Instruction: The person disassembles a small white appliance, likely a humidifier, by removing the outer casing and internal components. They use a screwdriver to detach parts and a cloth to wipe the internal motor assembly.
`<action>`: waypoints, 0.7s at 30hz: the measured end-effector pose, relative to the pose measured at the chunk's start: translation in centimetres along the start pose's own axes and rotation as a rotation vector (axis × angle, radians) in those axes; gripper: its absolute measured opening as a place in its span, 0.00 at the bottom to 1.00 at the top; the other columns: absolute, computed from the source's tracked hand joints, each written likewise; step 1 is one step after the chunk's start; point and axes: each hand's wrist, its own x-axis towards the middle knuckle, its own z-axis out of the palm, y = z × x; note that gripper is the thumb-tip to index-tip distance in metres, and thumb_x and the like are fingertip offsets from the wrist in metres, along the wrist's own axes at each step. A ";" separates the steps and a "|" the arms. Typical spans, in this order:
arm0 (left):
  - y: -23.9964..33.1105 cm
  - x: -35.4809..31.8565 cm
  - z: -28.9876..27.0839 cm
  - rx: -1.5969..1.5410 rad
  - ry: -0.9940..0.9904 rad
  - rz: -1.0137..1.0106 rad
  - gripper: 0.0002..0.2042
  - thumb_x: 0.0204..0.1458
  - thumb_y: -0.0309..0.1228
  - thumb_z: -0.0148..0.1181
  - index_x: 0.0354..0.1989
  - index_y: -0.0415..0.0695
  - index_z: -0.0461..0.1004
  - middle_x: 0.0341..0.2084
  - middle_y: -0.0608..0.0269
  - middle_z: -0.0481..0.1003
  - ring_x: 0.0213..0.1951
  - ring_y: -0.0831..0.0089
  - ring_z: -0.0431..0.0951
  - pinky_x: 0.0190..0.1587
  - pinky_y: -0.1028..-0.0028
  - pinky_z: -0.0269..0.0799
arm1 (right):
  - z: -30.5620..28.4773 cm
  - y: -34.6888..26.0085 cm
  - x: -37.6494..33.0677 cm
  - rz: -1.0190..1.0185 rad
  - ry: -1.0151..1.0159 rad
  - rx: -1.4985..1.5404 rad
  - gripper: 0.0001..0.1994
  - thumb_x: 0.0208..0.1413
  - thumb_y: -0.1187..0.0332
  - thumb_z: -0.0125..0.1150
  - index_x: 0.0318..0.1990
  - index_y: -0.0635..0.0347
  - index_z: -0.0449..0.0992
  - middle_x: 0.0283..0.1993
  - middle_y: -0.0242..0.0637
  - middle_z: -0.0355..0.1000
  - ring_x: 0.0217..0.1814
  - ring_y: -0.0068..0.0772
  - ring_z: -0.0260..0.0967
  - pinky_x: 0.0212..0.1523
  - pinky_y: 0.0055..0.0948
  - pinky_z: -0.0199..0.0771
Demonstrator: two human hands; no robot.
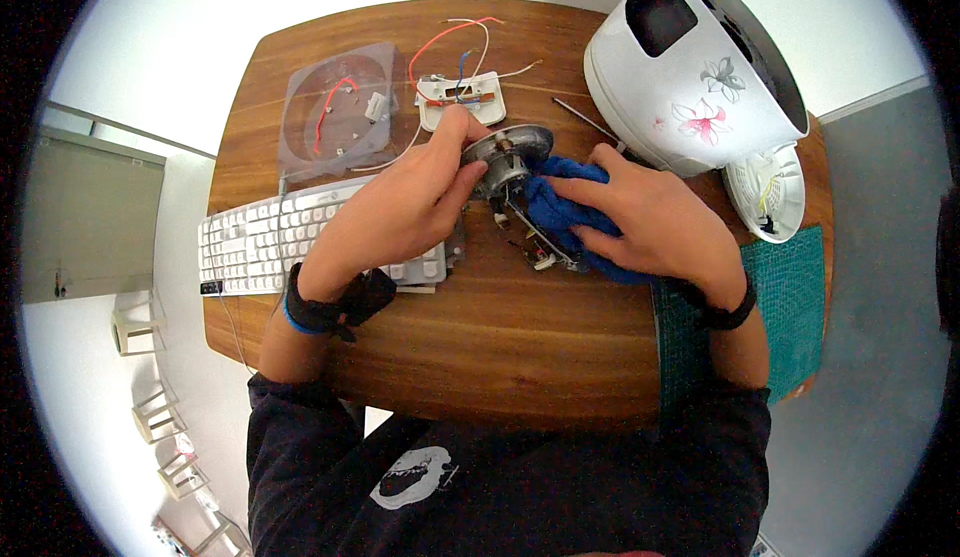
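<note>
Both hands work on a metal heating plate at the middle of the wooden tabletop.

The left hand pinches the round metal plate; the right hand presses a blue cloth against it, near the white cooker body and keyboard.

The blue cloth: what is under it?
Under the blue cloth lies a metal part with small wired components, resting on the wooden table. The right hand presses on the cloth, so the rest beneath is hidden.
</note>
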 end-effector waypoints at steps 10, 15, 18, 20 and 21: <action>0.5 -0.2 0.0 0.003 0.012 0.019 0.14 0.75 0.24 0.55 0.64 0.39 0.63 0.51 0.43 0.79 0.54 0.42 0.83 0.57 0.55 0.76 | 0.1 -0.5 0.0 -0.020 0.127 -0.079 0.30 0.59 0.67 0.75 0.71 0.43 0.79 0.55 0.48 0.71 0.52 0.55 0.80 0.47 0.48 0.85; 0.9 -0.3 -0.2 0.014 -0.037 -0.026 0.13 0.75 0.24 0.55 0.62 0.39 0.64 0.51 0.41 0.79 0.55 0.40 0.83 0.57 0.54 0.76 | 1.2 -1.1 0.3 -0.051 0.050 -0.096 0.30 0.59 0.66 0.74 0.71 0.43 0.78 0.54 0.48 0.69 0.51 0.55 0.79 0.47 0.48 0.85; 0.4 -0.4 0.0 -0.003 -0.001 0.060 0.13 0.75 0.24 0.55 0.63 0.39 0.63 0.52 0.40 0.79 0.57 0.39 0.82 0.57 0.53 0.76 | 0.8 -0.9 0.3 -0.080 0.029 -0.095 0.29 0.59 0.66 0.74 0.69 0.43 0.79 0.54 0.49 0.70 0.51 0.56 0.80 0.46 0.49 0.86; 0.4 -0.5 0.1 0.002 0.003 0.067 0.13 0.75 0.24 0.55 0.63 0.39 0.63 0.51 0.39 0.79 0.57 0.37 0.82 0.57 0.52 0.76 | 0.5 -0.5 0.1 -0.126 0.038 -0.100 0.27 0.59 0.65 0.74 0.67 0.43 0.80 0.54 0.49 0.71 0.48 0.57 0.82 0.44 0.51 0.87; 0.3 -0.5 0.1 0.004 0.005 0.070 0.13 0.75 0.24 0.55 0.63 0.39 0.62 0.51 0.39 0.79 0.57 0.36 0.82 0.57 0.52 0.76 | 0.3 -0.6 0.1 -0.125 0.029 -0.098 0.27 0.59 0.64 0.75 0.67 0.42 0.80 0.54 0.48 0.71 0.48 0.57 0.82 0.44 0.51 0.87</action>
